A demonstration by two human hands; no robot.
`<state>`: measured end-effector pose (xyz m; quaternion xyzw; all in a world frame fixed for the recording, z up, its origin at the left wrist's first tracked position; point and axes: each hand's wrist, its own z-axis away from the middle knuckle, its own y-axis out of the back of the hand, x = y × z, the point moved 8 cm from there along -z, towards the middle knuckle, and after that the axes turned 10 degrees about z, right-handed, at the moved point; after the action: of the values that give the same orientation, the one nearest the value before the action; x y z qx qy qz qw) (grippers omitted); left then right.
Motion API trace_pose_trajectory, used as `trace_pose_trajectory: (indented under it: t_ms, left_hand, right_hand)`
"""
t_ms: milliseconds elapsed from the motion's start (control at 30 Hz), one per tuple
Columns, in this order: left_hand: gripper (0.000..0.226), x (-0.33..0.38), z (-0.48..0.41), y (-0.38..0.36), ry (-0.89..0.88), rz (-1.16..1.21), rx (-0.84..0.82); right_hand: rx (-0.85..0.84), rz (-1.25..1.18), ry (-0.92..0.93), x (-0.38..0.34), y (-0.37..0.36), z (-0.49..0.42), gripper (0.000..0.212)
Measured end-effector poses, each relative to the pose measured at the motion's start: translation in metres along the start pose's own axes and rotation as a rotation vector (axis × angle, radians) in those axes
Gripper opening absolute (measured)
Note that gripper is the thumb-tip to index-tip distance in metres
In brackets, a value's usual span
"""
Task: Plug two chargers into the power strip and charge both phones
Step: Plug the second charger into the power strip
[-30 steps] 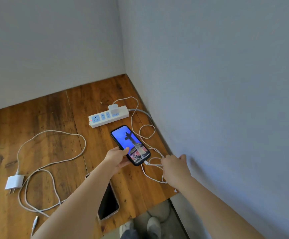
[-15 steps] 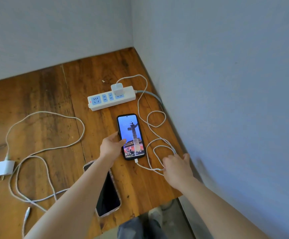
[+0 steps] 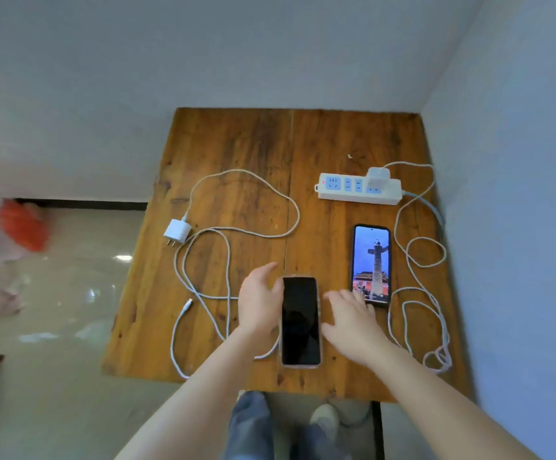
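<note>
Soft, even daylight fills the scene, with only faint shadows on the wooden surface (image 3: 263,141). Bright glare patches sit on the glossy floor (image 3: 70,293) at left. The left edge is smeared with blur, and wide-angle distortion bends the walls.

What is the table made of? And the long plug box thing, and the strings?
The table looks like wood, brown and a bit shiny, with grain lines and dark knots. The power strip looks like smooth white plastic with blue sockets. The loose cable looks woven, maybe fabric-covered; it's too blurry to be sure.
</note>
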<state>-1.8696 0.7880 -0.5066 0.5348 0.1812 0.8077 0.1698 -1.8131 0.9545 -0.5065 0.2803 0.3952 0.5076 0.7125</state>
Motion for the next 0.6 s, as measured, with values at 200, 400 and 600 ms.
trace_pose_trajectory:
  t_ms: [200, 400, 600]
  left_hand:
    - [0.041, -0.050, -0.033, 0.122, 0.005, -0.128, 0.198]
    - [0.053, -0.096, -0.093, 0.172, 0.041, -0.327, 0.058]
    - [0.057, -0.106, -0.125, 0.170, -0.094, -0.521, -0.146]
  right_hand:
    - [-0.033, 0.077, 0.137, -0.125, -0.010, -0.047, 0.044]
    - [0.102, 0.158, 0.235, -0.232, 0.001, -0.122, 0.048]
    - [0.255, 0.396, 0.326, -0.286, 0.009, -0.180, 0.070]
